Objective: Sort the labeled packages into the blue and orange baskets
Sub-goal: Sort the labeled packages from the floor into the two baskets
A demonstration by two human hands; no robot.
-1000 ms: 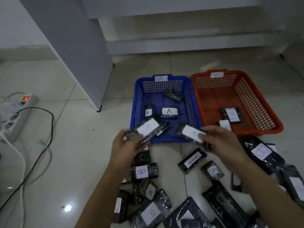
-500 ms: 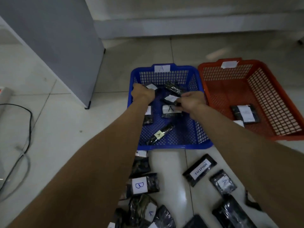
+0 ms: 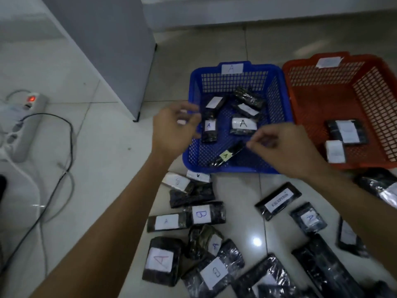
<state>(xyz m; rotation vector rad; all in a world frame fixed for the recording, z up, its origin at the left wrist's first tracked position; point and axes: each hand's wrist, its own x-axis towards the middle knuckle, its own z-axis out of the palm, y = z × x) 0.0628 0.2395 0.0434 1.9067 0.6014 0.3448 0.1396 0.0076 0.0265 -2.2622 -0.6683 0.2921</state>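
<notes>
Packages labeled A are lying inside the blue basket, clear of both hands. Left hand is hovering empty at its left rim, fingers loosely curled; right hand is hovering over its near edge, fingers released.

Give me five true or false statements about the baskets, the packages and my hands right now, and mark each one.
1. The blue basket carries a tag marked A on its far rim. True.
2. The orange basket holds more packages than the blue one. False: it holds two, the blue one at least five.
3. The left hand grips a package. False: it is open and holds nothing.
4. A package labeled B lies on the floor in front of the blue basket. True.
5. The right hand rests inside the orange basket. False: it hovers over the blue basket's near right corner.
</notes>
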